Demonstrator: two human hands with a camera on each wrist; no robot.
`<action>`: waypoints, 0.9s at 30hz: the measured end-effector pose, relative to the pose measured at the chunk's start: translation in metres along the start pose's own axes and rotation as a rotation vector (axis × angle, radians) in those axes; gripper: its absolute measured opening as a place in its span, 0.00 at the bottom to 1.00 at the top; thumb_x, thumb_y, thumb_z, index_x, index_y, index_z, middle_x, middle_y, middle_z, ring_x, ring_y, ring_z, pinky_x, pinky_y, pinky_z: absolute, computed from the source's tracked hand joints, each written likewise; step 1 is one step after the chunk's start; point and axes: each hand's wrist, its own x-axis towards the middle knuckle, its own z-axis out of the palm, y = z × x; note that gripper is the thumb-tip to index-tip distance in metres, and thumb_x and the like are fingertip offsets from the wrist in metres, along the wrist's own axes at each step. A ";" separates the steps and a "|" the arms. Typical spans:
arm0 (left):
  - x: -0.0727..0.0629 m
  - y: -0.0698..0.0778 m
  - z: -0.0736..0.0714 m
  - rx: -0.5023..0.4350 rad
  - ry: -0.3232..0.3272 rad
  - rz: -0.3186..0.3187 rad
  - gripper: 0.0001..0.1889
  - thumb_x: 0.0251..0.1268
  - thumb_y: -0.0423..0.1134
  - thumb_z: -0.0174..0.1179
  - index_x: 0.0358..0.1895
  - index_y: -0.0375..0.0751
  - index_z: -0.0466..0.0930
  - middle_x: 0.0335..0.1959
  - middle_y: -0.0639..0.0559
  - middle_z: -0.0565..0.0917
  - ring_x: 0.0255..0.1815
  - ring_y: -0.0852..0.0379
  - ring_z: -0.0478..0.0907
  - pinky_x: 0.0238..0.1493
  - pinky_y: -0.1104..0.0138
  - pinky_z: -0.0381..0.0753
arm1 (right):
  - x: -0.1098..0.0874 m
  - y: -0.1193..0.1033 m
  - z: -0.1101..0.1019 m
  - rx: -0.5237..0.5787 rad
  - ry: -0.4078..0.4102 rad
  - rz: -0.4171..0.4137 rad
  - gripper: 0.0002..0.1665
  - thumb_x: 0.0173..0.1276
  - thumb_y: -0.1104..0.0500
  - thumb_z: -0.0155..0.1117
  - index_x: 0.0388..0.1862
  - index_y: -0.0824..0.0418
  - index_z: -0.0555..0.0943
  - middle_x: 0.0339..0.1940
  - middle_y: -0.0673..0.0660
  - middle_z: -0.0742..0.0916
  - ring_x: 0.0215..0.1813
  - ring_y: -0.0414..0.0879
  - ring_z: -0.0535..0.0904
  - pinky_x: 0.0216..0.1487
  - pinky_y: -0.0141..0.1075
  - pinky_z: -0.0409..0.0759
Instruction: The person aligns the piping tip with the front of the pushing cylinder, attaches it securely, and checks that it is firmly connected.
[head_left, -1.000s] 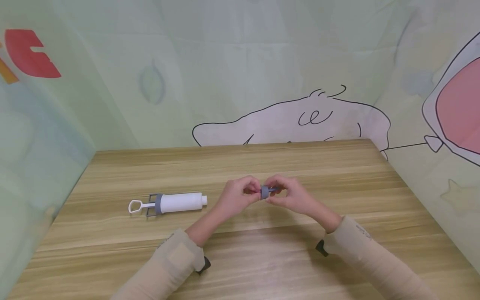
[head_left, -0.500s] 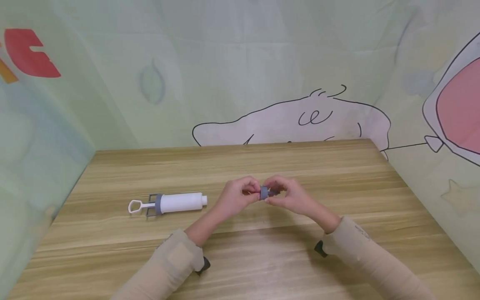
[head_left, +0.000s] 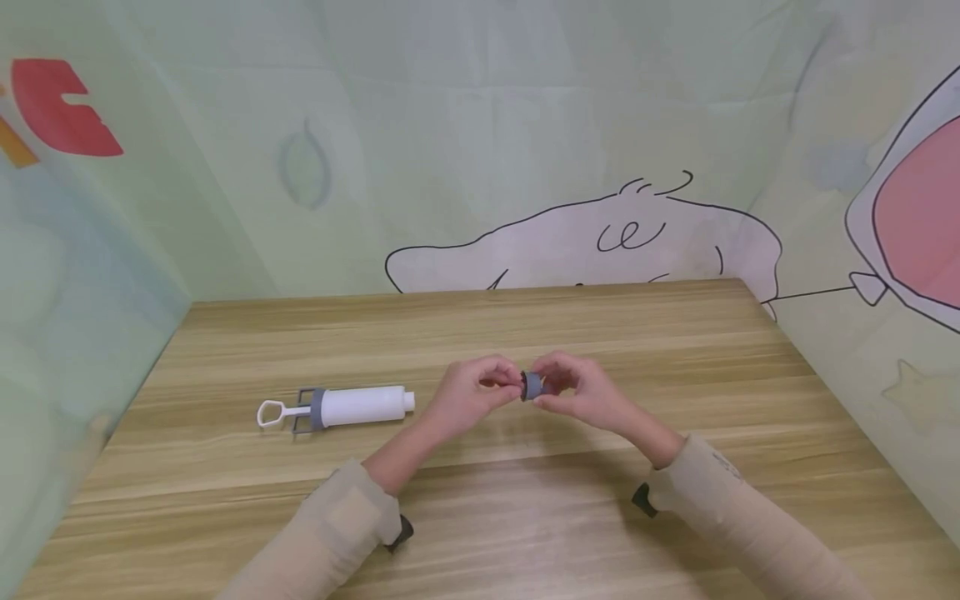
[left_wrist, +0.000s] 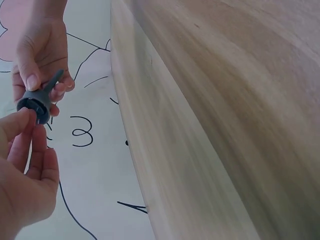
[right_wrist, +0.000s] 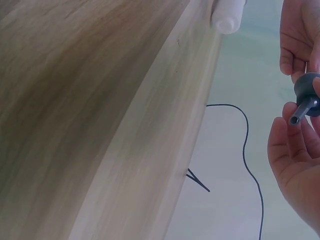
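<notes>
Between both hands, above the table, is a small grey nozzle cap (head_left: 532,386) with a thin hollow spout. Its open, dark end faces the left hand, as the left wrist view shows on the cap (left_wrist: 36,104). The left hand (head_left: 472,392) has its thumb and finger pinched at that open rim, fingertips partly inside it. From the other side the right hand (head_left: 581,390) grips the cap's body between thumb and fingers. In the right wrist view the spout (right_wrist: 301,112) points away from the left hand, beside the right fingers.
A white hand pump (head_left: 363,405) with a grey collar and looped white handle lies on the wooden table (head_left: 465,517), left of the hands. Cartoon-printed cloth (head_left: 487,150) stands behind the table and along its sides.
The nozzle cap has been turned in the fingers, so its dark open end shows more and its spout less in the head view. The left hand has shifted slightly left. The pump lies unmoved.
</notes>
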 end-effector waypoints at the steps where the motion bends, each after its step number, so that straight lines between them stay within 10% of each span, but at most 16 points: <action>1: 0.000 0.000 -0.001 0.011 0.004 -0.005 0.03 0.55 0.36 0.60 0.33 0.47 0.78 0.31 0.57 0.82 0.36 0.64 0.77 0.48 0.64 0.76 | 0.000 0.000 0.000 -0.002 0.001 0.002 0.16 0.54 0.66 0.64 0.42 0.64 0.75 0.36 0.58 0.82 0.32 0.42 0.76 0.36 0.33 0.78; 27: -0.022 -0.030 -0.073 0.502 -0.085 -0.016 0.20 0.53 0.40 0.61 0.51 0.41 0.73 0.53 0.46 0.76 0.58 0.47 0.68 0.59 0.54 0.65 | -0.005 0.001 0.000 -0.003 -0.003 0.049 0.17 0.52 0.68 0.64 0.43 0.64 0.75 0.35 0.59 0.81 0.34 0.43 0.77 0.36 0.33 0.79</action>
